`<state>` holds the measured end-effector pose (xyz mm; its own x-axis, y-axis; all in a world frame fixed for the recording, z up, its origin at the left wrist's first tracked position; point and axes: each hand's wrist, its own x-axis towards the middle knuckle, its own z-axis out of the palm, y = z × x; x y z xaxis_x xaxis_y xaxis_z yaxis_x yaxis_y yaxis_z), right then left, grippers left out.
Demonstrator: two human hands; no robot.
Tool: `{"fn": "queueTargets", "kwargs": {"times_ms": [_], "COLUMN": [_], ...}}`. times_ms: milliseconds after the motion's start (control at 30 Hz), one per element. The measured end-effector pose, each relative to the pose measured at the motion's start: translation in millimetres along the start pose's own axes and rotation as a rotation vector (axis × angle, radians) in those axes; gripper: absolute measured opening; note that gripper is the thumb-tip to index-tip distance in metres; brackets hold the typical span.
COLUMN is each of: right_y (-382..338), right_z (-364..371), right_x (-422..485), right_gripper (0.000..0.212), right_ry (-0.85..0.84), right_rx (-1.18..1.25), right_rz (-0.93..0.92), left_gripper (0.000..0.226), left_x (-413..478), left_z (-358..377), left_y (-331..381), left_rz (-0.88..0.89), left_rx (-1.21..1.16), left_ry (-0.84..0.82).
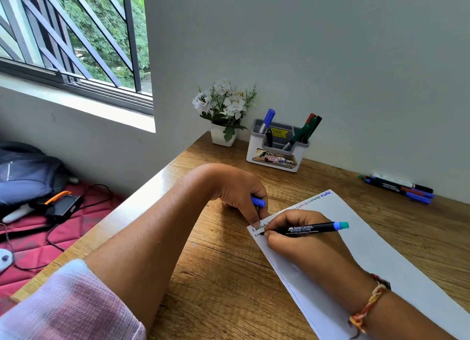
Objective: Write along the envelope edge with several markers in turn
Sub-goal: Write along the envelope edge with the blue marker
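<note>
Envelope [381, 253], white, lies flat on the wooden table [216, 276], running diagonally from the near right toward the middle. Right hand [300, 240] pinches a black marker [309, 229] between thumb and curled fingers, grip tight; barrel lies almost level with the blue and teal end pointing right and the tip touching the envelope near its left corner. Small handwriting in several colours runs along the envelope's far edge, with a second line just started under it by the tip. Left hand [241, 194] sits just left of the right one, fingers curled round a blue cap [258, 202], and one fingertip presses the envelope's corner to the table. Thread bracelet [368, 306] on the right wrist, pink sleeve [68, 306] pushed up on the left arm. White marker holder [276, 159] stands at the back by the wall, a blue marker [267, 121] in its left side, green, red and black ones leaning in its right side. Loose markers [399, 188] lie in a row against the wall far right, well apart from the envelope. Small white pot of white flowers [223, 106] stands just left of the holder. Window with bars upper left; backpack [25, 172] and cables on a red mat below the table edge.
</note>
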<state>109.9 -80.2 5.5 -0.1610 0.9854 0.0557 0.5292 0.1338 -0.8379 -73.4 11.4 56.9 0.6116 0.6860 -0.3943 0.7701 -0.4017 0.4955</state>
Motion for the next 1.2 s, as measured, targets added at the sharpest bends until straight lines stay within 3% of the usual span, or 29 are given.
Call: {"fn": "queueTargets", "kwargs": {"times_ms": [1200], "right_y": [-4.4], "right_z": [0.3], "right_x": [-0.4], "right_gripper": [0.015], "right_ry": [0.075], "right_rx": [-0.017], "right_rz": [0.066], "left_gripper": [0.022], "left_x": [-0.6], "left_z": [1.3], "left_y": [-1.4], "left_rz": [0.006], "left_rx": [-0.011], "left_ry": [0.018]}}
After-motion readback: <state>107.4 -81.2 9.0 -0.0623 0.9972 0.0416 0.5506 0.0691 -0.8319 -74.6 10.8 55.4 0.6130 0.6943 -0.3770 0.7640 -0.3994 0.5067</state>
